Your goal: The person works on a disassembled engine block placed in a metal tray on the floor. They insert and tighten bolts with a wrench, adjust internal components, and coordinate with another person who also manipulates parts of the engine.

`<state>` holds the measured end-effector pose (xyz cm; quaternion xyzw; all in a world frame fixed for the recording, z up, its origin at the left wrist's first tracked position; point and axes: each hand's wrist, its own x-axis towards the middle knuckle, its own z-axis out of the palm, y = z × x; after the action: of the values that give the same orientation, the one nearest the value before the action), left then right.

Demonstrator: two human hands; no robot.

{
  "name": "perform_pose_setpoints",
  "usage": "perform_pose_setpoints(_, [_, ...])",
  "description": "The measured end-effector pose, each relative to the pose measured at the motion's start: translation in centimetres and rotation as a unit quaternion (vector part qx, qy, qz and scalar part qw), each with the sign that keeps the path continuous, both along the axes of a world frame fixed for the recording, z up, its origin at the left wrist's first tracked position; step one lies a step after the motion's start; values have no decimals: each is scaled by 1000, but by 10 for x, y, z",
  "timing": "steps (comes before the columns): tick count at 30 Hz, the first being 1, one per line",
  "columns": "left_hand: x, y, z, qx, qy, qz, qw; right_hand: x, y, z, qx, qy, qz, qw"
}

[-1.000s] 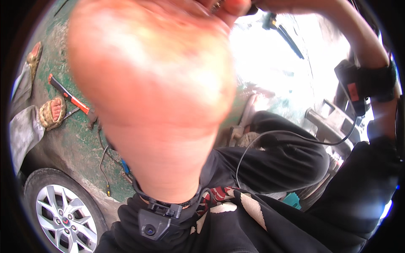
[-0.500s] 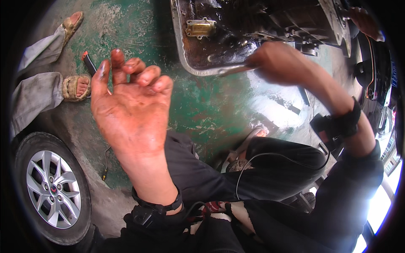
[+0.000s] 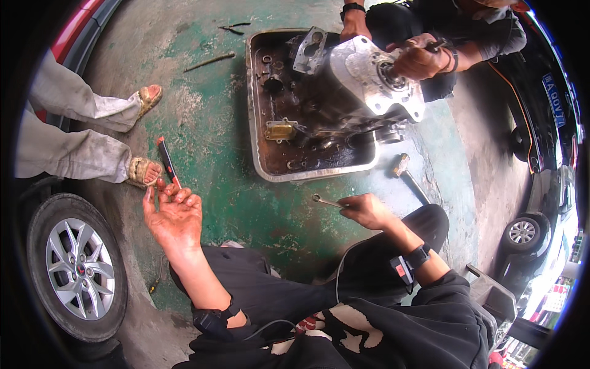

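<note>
My right hand (image 3: 370,212) is closed around the shank of a ring-ended wrench (image 3: 326,200), which points left above the green floor, apart from the metal tray (image 3: 270,175). Palm up, my left hand (image 3: 175,218) is empty, with loosely bent fingers spread apart. Past its fingertips lies a slim black and orange tool (image 3: 166,161). An oily metal gearbox (image 3: 335,92) stands in the tray. A gold-coloured plate (image 3: 281,130) and several small parts lie beside it. At the gearbox's pale end face, another person's hand (image 3: 421,56) grips a dark rod-like piece; what it grips is partly hidden.
A hammer (image 3: 409,175) lies right of the tray. Pliers (image 3: 233,29) and a bar (image 3: 209,62) lie on the floor at the far left. A person's sandalled foot (image 3: 144,171) and a car wheel (image 3: 80,267) are at left. A black car (image 3: 541,92) stands at right.
My right hand has drawn back from the tray's near edge toward my knee, bringing the wrench along. My left hand has lowered, fingers still apart. The view has shifted, showing the other person's hands.
</note>
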<state>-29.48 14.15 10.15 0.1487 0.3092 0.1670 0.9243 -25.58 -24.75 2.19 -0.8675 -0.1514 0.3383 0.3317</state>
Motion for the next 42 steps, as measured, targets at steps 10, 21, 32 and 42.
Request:
perform_pose_setpoints(10, [13,-62,-28,127,106,-8,986,-11,-25,-18,33,-102,101,989])
perform_pose_setpoints(21, [58,-172,33,196,51,-233,951,-19,-53,83,34,-293,160,942])
perform_pose_setpoints(32, [88,-219,36,813,-54,-537,217,50,-115,127,-127,-308,-3,943])
perform_pose_setpoints(42, [137,-280,-26,826,-180,-515,144,51,-156,93,-88,-351,-138,922])
